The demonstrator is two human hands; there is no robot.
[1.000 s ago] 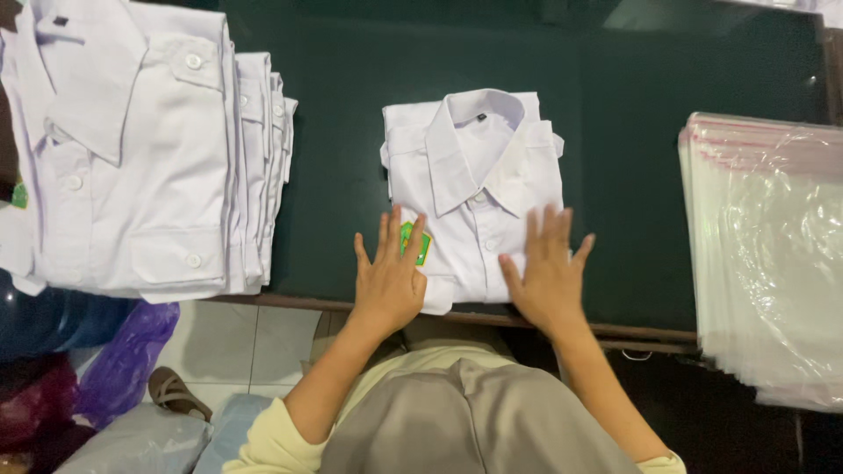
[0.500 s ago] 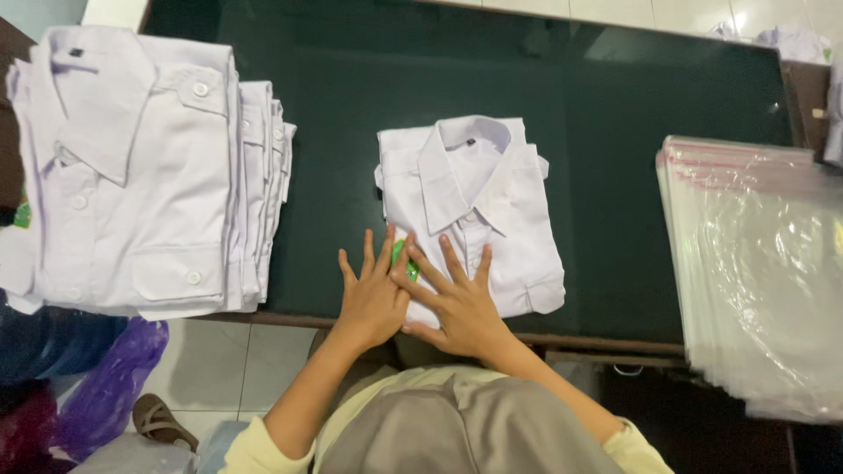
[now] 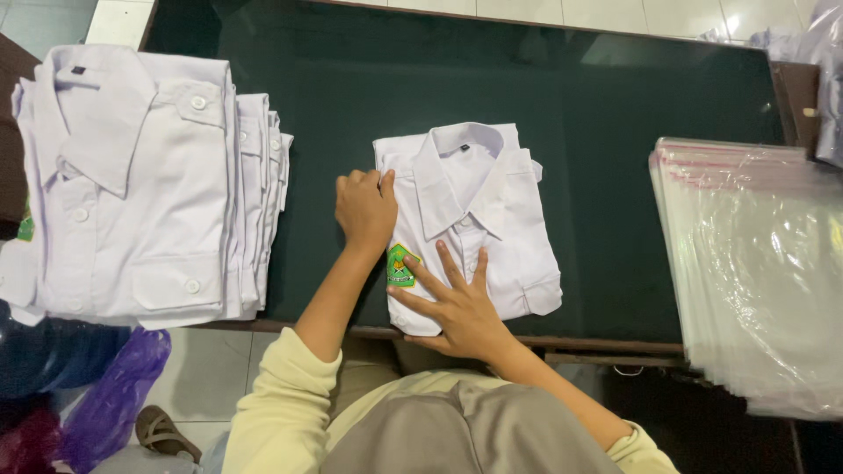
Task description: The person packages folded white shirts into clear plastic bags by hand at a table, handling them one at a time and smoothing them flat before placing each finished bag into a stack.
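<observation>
A stack of white shirts (image 3: 140, 175) sits at the dark green table's (image 3: 615, 114) left. The left hand (image 3: 367, 209), fingers curled together, grips the folded white shirt's (image 3: 492, 219) left edge at centre while the right hand (image 3: 461, 307), fingers spread, flattens its front. Clear plastic bags (image 3: 755, 272) lie stacked at right, within reach.

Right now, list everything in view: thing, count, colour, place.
folded shirt: one, white with a green and yellow badge, middle of the table near the front edge
shirt stack: one pile, number of shirts cannot be told, white, left end of the table
plastic bags: one stack, clear with a reddish strip along the far edge, right end of the table
table: one, dark green top
purple bag: one, on the floor at lower left
sandal: one, brown, on the floor beside the purple bag
left hand: curled on the folded shirt's left edge
right hand: flat, fingers spread, on the shirt's front lower part
</observation>
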